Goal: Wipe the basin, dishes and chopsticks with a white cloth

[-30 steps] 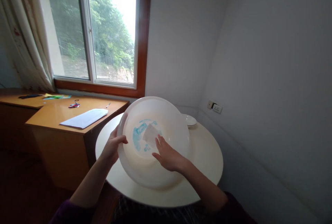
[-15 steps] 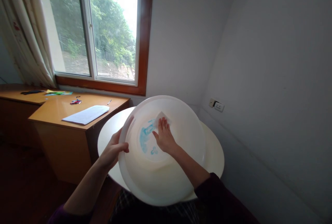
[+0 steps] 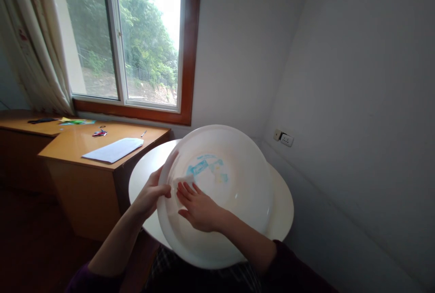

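A large white plastic basin (image 3: 238, 198) is tilted up toward me over a round white table (image 3: 144, 170). A blue label (image 3: 204, 166) shows on its bottom. My left hand (image 3: 151, 195) grips the basin's left rim, thumb inside. Inside the basin at its left wall, my right hand (image 3: 197, 207) lies flat with fingers pressed on a small white cloth (image 3: 181, 180).
A wooden desk (image 3: 78, 152) stands to the left under the window, with a white paper sheet (image 3: 113, 149), scissors and coloured papers on it. A wall socket (image 3: 284, 138) sits low on the right wall. Curtain hangs at the far left.
My right hand has slid the cloth from the basin's centre, over the blue label, down to the left wall near my left thumb. The label is uncovered.
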`<state>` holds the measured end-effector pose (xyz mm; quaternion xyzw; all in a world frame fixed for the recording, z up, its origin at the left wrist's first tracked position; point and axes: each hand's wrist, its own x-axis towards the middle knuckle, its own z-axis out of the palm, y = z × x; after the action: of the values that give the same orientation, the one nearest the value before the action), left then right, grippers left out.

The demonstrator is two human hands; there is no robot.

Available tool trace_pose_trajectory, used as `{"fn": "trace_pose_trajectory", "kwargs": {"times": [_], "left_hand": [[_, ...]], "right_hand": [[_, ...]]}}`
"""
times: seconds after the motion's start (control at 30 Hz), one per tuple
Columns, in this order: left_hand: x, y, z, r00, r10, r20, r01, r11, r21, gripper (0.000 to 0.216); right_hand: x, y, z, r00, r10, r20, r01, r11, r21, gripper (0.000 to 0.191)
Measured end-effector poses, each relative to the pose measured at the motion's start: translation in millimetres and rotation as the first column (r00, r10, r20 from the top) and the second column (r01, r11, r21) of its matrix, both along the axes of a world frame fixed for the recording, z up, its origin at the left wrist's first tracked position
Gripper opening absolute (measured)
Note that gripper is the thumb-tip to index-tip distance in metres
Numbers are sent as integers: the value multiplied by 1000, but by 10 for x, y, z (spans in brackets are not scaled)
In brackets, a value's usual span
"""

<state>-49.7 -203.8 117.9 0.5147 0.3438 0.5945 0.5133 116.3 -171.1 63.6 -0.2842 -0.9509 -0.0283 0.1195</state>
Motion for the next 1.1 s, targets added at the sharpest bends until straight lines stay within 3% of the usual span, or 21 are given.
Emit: {"fn": "trace_pose_trajectory", "kwargs": {"times": [0.13, 0.23, 0.4, 0.5, 0.57, 0.7, 0.87, 0.97, 1.1], "left_hand": [[-23, 12, -20, 1000, 10, 8, -10, 1000, 1, 88], [-44, 4, -12, 1000, -14, -10, 14, 1000, 15, 87], [-81, -5, -26, 998, -38, -48, 40, 999, 34, 87], [-99, 3, -55, 998, -44, -40, 46, 998, 33, 88], [-106, 9, -69, 998, -44, -40, 45, 998, 35, 87], [-103, 11, -50, 994, -55, -99, 61, 997, 56, 85], [-64, -43, 43, 987, -75, -139, 94, 987, 134, 82], [-34, -101, 81, 986, -64, -153, 85, 988, 132, 82], [5, -152, 78, 985, -38, -166, 63, 987, 148, 79]], "right_hand": [[223, -218, -91, 995, 28, 93, -13, 988, -153, 47], [361, -339, -140, 989, -30, 145, 59, 977, -205, 47], [530, -341, -509, 932, -332, 149, 347, 933, -93, 42], [722, -130, -759, 869, -495, -10, 495, 869, -24, 42], [881, 72, -812, 828, -545, -130, 550, 835, 3, 48], [1066, 478, -569, 811, -516, -275, 551, 832, 66, 58], [815, 782, -27, 808, -470, -355, 527, 846, 81, 66], [532, 783, 162, 852, -356, -384, 431, 894, 126, 63], [261, 555, 154, 952, -96, -291, 164, 962, 220, 51]]}}
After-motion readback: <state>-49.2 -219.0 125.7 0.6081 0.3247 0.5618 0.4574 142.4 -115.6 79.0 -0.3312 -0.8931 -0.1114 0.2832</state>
